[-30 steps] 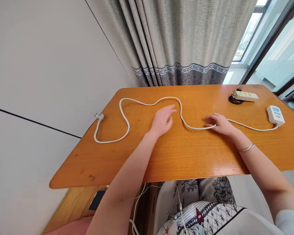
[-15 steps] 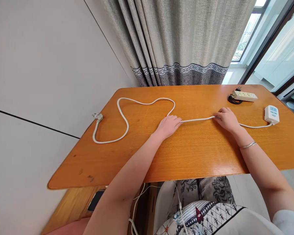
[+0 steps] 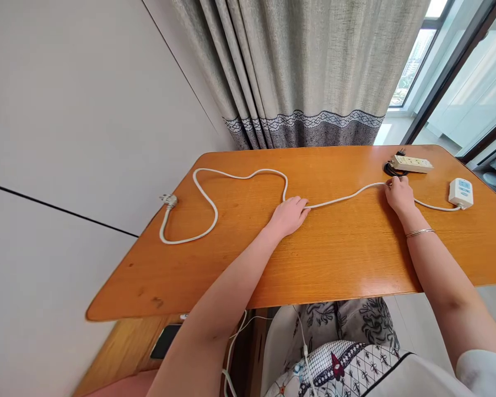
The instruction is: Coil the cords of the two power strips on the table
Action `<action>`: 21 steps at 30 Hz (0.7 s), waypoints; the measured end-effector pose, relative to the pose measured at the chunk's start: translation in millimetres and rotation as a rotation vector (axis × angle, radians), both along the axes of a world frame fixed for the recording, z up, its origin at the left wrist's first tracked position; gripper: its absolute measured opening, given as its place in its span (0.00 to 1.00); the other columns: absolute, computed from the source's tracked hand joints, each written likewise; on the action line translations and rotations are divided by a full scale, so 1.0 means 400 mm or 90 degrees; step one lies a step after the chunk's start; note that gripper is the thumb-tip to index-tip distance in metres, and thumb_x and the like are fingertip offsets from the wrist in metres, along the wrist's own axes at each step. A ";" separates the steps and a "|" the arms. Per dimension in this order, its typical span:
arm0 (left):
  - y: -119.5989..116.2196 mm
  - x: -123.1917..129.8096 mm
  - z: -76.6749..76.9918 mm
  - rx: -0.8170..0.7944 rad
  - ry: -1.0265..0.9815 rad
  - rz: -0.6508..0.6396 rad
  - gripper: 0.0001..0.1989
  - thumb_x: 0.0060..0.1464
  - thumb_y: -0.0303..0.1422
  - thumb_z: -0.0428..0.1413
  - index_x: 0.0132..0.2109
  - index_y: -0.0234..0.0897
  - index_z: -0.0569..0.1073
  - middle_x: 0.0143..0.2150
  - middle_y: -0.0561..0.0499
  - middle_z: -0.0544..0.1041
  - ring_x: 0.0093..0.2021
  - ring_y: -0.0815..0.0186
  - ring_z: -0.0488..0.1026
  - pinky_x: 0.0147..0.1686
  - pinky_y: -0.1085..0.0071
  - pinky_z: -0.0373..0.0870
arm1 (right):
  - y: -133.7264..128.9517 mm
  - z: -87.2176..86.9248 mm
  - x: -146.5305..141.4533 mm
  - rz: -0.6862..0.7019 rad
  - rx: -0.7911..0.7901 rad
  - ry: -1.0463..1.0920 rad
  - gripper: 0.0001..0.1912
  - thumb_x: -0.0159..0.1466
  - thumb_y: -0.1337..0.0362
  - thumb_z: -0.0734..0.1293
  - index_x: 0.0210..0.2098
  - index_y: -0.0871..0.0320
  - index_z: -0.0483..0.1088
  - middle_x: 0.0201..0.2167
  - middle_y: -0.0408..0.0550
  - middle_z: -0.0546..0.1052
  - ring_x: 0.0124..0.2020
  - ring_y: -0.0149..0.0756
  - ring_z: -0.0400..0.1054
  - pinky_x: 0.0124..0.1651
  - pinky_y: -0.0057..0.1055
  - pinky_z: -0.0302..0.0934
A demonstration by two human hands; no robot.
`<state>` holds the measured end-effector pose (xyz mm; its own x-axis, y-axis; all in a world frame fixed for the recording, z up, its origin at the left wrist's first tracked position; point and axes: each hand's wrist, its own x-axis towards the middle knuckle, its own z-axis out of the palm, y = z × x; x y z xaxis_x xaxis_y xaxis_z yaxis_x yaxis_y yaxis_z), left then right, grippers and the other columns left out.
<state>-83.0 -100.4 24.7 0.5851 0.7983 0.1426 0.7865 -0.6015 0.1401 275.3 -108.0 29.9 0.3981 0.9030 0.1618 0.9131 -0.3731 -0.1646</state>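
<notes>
A white cable (image 3: 339, 199) runs in curves across the wooden table, from a white plug (image 3: 169, 200) at the left edge to a small white socket block (image 3: 461, 193) at the right. Near the table's middle, my left hand (image 3: 290, 215) is closed over the cable, palm down. Farther right, my right hand (image 3: 399, 194) pinches the cable between the middle and the socket block. Just beyond my right hand lies a cream power strip (image 3: 411, 164) with a coiled black cord.
The orange-brown table (image 3: 339, 264) has rounded corners. Behind it hangs a grey curtain (image 3: 314, 66), and a pale wall stands at the left. Below the near edge are a dark phone (image 3: 164, 341), a white chair and thin white cables.
My right hand has moved right and away from me with the cable, which now bends up towards it. My left hand has shifted very slightly, and the cable's left curves have changed a little.
</notes>
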 end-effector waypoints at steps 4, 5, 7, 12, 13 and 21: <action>0.003 0.004 0.003 0.018 0.008 0.008 0.17 0.71 0.34 0.43 0.43 0.35 0.76 0.42 0.42 0.77 0.45 0.55 0.75 0.44 0.61 0.70 | -0.016 0.011 0.021 -0.043 -0.054 -0.026 0.23 0.72 0.53 0.58 0.54 0.62 0.72 0.57 0.68 0.69 0.53 0.57 0.72 0.52 0.47 0.66; 0.005 0.000 0.005 0.022 0.006 0.025 0.17 0.71 0.34 0.43 0.43 0.35 0.75 0.42 0.41 0.77 0.44 0.55 0.75 0.43 0.61 0.69 | -0.021 0.014 0.027 -0.048 -0.074 -0.033 0.23 0.72 0.52 0.58 0.54 0.61 0.72 0.56 0.67 0.70 0.53 0.57 0.72 0.51 0.48 0.66; 0.011 -0.011 0.008 0.029 -0.004 0.073 0.17 0.71 0.35 0.42 0.44 0.35 0.75 0.43 0.41 0.77 0.45 0.55 0.75 0.42 0.62 0.69 | -0.029 0.020 0.040 -0.063 -0.105 -0.041 0.24 0.72 0.51 0.57 0.54 0.61 0.73 0.55 0.66 0.72 0.53 0.57 0.72 0.52 0.48 0.65; 0.025 -0.042 0.015 0.042 -0.040 0.185 0.17 0.71 0.34 0.41 0.45 0.36 0.74 0.45 0.41 0.78 0.45 0.55 0.76 0.40 0.63 0.67 | -0.044 0.033 0.076 -0.100 -0.146 -0.040 0.26 0.71 0.45 0.59 0.52 0.58 0.74 0.54 0.62 0.75 0.55 0.55 0.72 0.51 0.45 0.66; 0.026 -0.045 0.016 0.043 -0.048 0.195 0.17 0.71 0.34 0.42 0.45 0.36 0.74 0.44 0.41 0.78 0.45 0.55 0.76 0.40 0.63 0.67 | -0.047 0.036 0.085 -0.104 -0.154 -0.042 0.25 0.70 0.45 0.59 0.50 0.58 0.75 0.53 0.62 0.76 0.55 0.54 0.72 0.51 0.45 0.66; 0.032 -0.055 0.005 0.042 -0.073 0.186 0.17 0.70 0.35 0.42 0.43 0.37 0.75 0.43 0.42 0.80 0.44 0.55 0.77 0.40 0.64 0.69 | -0.093 0.085 0.153 -0.179 -0.224 0.018 0.17 0.67 0.52 0.67 0.47 0.57 0.77 0.55 0.61 0.77 0.56 0.55 0.71 0.47 0.42 0.65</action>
<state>-104.9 -87.5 26.5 0.3092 0.9170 0.2519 0.9087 -0.3630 0.2061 336.6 -145.0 63.9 0.6363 0.7566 -0.1507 0.7646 -0.6444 -0.0070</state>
